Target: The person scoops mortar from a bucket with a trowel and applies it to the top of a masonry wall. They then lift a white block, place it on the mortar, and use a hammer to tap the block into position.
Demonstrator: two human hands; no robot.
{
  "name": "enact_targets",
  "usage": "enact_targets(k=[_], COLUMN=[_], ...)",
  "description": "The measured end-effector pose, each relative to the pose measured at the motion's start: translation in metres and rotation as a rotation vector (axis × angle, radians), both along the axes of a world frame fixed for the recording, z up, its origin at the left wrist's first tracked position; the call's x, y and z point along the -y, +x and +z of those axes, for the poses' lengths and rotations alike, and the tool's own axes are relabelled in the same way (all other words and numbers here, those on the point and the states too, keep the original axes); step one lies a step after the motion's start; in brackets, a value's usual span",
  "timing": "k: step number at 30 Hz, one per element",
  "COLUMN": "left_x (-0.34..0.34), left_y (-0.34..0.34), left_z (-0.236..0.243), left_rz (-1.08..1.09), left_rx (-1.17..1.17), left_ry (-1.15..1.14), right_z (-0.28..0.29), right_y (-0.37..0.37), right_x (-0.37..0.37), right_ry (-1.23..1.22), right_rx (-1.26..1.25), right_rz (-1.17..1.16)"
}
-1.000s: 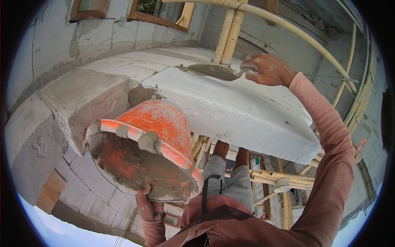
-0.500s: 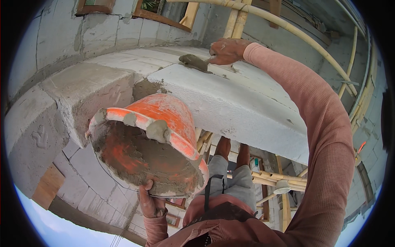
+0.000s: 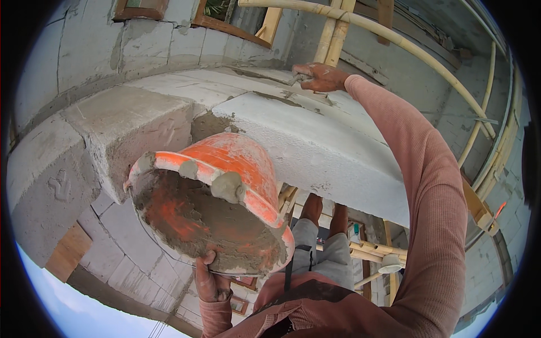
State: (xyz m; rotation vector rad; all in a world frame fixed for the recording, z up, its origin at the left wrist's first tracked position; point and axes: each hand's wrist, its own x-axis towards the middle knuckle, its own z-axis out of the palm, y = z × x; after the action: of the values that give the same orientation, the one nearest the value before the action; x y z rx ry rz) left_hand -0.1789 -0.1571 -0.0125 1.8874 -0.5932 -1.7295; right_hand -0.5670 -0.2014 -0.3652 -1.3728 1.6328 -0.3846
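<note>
My left hand grips the near rim of a tilted orange bucket, thumb over the edge. Wet grey mortar coats its inside, and lumps of it cling to the rim. The bucket's mouth faces me. Stretched out to the far side, my right hand is closed round the handle of a trowel. Its blade shows only as a thin dark strip low over the top of a pale block ledge. A smear of mortar lies on that ledge, nearer me than the trowel.
A grey block wall with a wooden window frame rises behind the ledge. Bamboo poles cross at the upper right. A rough concrete corner juts out left of the bucket. More bamboo and a pale round object are below.
My right hand has moved the trowel away from me across the ledge, leaving a mortar smear where the blade was. The bucket, still in my left hand, appears slightly lower and further right.
</note>
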Motion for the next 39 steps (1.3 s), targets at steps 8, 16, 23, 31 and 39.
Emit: enact_targets(k=[8,16,23,31,39], left_x=[-0.002,-0.002,0.0,-0.005,-0.001], left_y=[0.005,0.017,0.012,0.018,0.02], left_z=[-0.002,-0.002,-0.002,-0.005,-0.006], left_rz=[0.014,0.03,0.041,0.05,0.024], left_rx=[0.044,0.03,-0.001,-0.001,-0.055], left_ry=[0.0,0.025,0.036,0.0,0.022], right_z=[-0.049,-0.005,0.057,0.082,0.12], right_y=[0.028,-0.026,-0.041,0.01,0.004], right_x=[0.013,-0.041,-0.001,0.079,0.06], right_ry=[-0.251,-0.141,0.292,0.4,0.093], right_rx=[0.153,-0.019,-0.071,-0.019,-0.142], right_rz=[0.312,0.453,0.314,0.337,0.512])
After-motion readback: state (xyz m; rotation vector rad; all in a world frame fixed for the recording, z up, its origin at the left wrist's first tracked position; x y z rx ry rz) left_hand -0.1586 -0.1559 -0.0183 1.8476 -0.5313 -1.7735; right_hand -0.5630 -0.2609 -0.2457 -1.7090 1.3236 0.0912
